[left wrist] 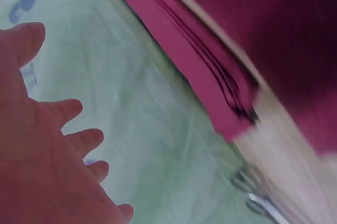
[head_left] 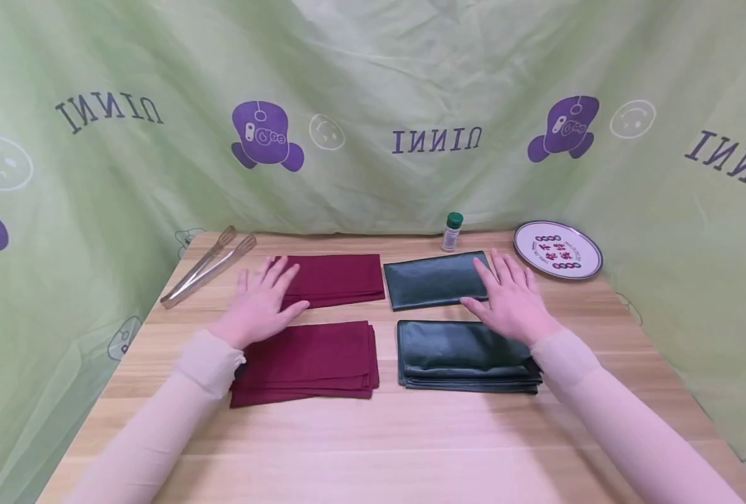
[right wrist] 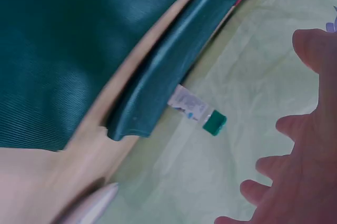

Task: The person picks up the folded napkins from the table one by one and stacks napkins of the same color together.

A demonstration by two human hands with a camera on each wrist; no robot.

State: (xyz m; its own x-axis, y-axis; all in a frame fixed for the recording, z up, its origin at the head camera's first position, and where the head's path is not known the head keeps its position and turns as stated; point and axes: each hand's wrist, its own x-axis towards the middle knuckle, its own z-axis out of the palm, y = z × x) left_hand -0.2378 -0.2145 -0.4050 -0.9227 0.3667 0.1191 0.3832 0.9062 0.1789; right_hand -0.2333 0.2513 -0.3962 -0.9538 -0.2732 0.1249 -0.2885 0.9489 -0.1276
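Table: pale wood-grain table (head_left: pixel 348 455); near edge outside the head view.
Left hand: left hand (head_left: pixel 261 306) apart from the right, fingers extended and spread, gripping no item; positioned over the left ends of the red cloths. Contact with them cannot be told.
Right hand: right hand (head_left: pixel 511 297) likewise, fingers extended and spread, gripping no item; positioned over the right ends of the green cloths. Contact cannot be told.
Red cloths: two, folded flat, left of the table's middle. The far red cloth (head_left: pixel 341 276) lies toward the far edge; the near red cloth (head_left: pixel 316 353), with several layers showing, lies directly nearer the person. A strip of table separates them.
Green cloths: two, glossy, folded, right of the table's middle. The far green cloth (head_left: pixel 432 280) lies just beside the far red cloth, slightly skewed; the near green cloth (head_left: pixel 461 350), stacked in layers, lies level with the near red cloth.
Tongs: metal tongs (head_left: pixel 206 269) at the far left corner, lying slantwise along the left edge.
Bottle: small bottle (head_left: pixel 451 236), green cap, upright near the far edge.
Plate: dark-rimmed plate (head_left: pixel 590 252) with red lettering, at the far right corner.
Backdrop: green printed curtain (head_left: pixel 360 189) behind the far edge.
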